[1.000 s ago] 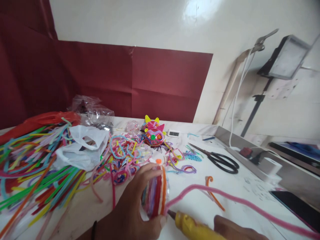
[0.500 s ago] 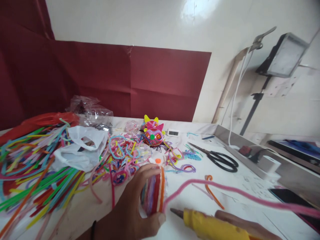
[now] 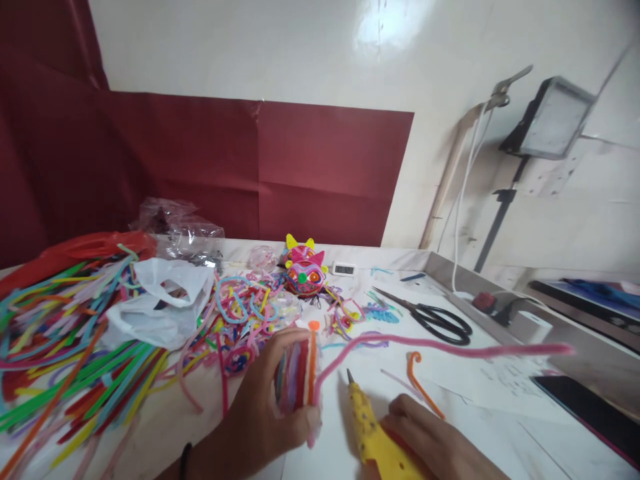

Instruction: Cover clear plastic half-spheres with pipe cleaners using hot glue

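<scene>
My left hand (image 3: 260, 413) is closed around a small ball wrapped in coloured pipe cleaners (image 3: 297, 373), held upright on the white table (image 3: 165, 420). A long pink pipe cleaner (image 3: 440, 347) runs from that ball out to the right, in the air. My right hand (image 3: 435, 443) grips a yellow glue gun (image 3: 373, 433) whose nozzle points up toward the ball, a short way from it.
A big heap of coloured pipe cleaners (image 3: 65, 340) and a white plastic bag (image 3: 157, 303) lie on the left. Behind are curled scraps (image 3: 250, 307), a finished pink cat-face ball (image 3: 303, 270), black scissors (image 3: 435, 317), an orange hook piece (image 3: 417, 373), a phone (image 3: 585, 407) and a power strip (image 3: 505, 310).
The glue gun has swung from lying sideways to pointing up at the ball, drawn back from it. The pink pipe cleaner's free end has lifted and swung right.
</scene>
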A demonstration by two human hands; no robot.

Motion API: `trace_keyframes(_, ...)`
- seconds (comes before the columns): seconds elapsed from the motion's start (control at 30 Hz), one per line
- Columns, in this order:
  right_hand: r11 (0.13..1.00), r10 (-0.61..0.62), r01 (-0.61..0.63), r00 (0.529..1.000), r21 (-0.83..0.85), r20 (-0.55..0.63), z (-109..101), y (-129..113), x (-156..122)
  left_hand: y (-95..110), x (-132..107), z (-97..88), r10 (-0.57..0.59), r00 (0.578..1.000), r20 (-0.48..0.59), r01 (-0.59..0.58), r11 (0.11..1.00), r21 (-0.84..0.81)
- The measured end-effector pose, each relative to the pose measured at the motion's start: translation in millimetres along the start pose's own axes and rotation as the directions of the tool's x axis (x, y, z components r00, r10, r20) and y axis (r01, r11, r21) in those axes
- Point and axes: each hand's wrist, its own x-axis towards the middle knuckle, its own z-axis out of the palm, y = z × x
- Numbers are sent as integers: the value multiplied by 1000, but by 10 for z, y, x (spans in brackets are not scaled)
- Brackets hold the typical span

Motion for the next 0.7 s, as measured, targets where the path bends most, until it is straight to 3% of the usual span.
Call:
trace_keyframes(0.13, 993, -104, 103, 994, -61, -21, -82, -55, 30, -17, -7, 9, 49, 999, -12, -49, 998, 33)
trace_keyframes(0.2, 993, -107, 109, 992, 37, -70, -178, -165, 64, -44, -19, 12, 89, 996, -5, -88, 994, 65)
trace_keyframes(0.27, 969, 2, 22, 995, 247, -100, -255, -315, 144, -68, -34, 18, 136, 991, 11, -136, 985, 107)
trace_keyframes(0.33, 875, 251, -197, 966, 442, -67, -285, -461, 281, -81, -51, 29, 189, 982, 31, -191, 970, 149)
trace_keyframes(0.37, 796, 311, -242, 950, 554, -34, -284, -519, 366, -84, -58, 36, 211, 977, 38, -214, 962, 167)
trace_keyframes(0.43, 639, 350, -199, 935, 743, -51, -265, -596, 543, -87, -67, 51, 243, 969, 36, -246, 949, 200)
trace_keyframes(0.53, 517, 351, -171, 936, 839, -26, -251, -631, 733, -97, -70, 70, 269, 962, 45, -272, 934, 232)
trace_keyframes(0.63, 514, 324, -146, 945, 845, -34, -265, -620, 780, -114, -73, 75, 258, 964, 65, -265, 933, 244)
trace_keyframes(0.7, 592, 301, -124, 951, 796, -75, -271, -600, 769, -127, -83, 71, 242, 967, 77, -254, 935, 250)
